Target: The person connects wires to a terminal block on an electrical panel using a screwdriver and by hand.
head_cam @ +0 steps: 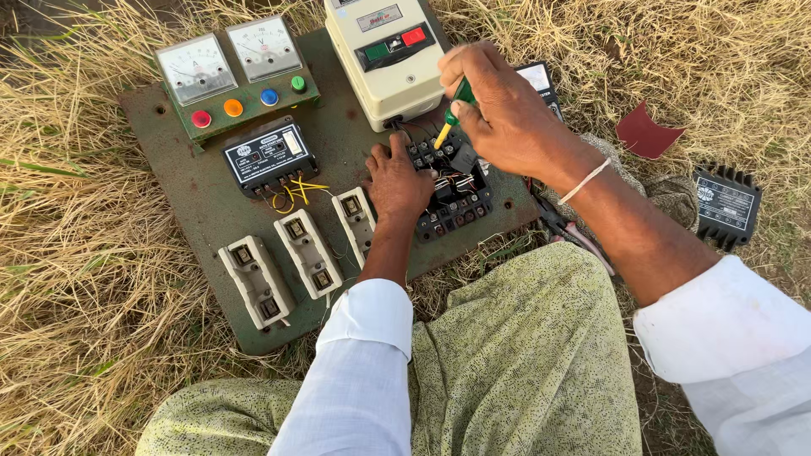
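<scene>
A green metal panel lies flat on dry grass. My right hand grips a green and yellow screwdriver, its tip down on a black terminal block with wires. My left hand rests on the left side of that block, fingers pressing on it. Just above the block sits a cream starter box with a green and a red button.
The panel also carries two white dial meters, a row of coloured lamps, a small black relay with yellow wires, and three white fuse holders. On the grass at right lie a black finned module and a dark red scrap.
</scene>
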